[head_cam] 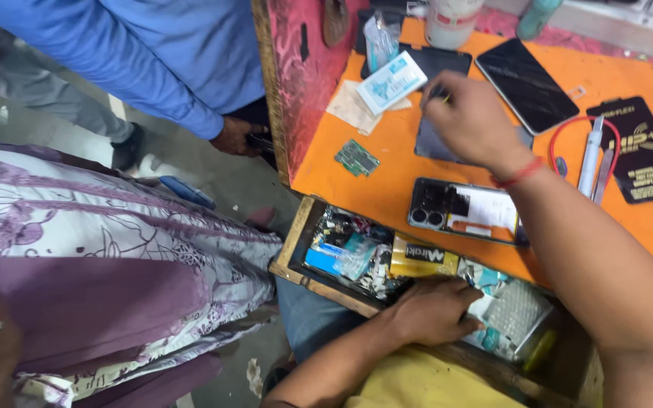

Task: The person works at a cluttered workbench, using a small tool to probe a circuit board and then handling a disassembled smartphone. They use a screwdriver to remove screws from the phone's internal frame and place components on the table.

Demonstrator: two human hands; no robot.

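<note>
Fingertips of the right hand (471, 117) pinch a small dark tool, hard to make out, and press down on a grey phone back panel (436, 143), apparently to keep it flat and steady on the orange work mat (387, 162). The left hand (432, 311) reaches into an open wooden drawer (296, 253) of packets and spare parts, fingers curled down among them; whether they grip anything I cannot tell. Between the hands lies an opened phone (466, 211), camera side up, in easy reach. Farther out sit a green circuit board (357, 157), a dark phone screen (527, 85) and a white pen-like tool (591, 155). Beyond the bench's pink edge, a person in a blue sleeve (115, 60) stands on a concrete floor.
</note>
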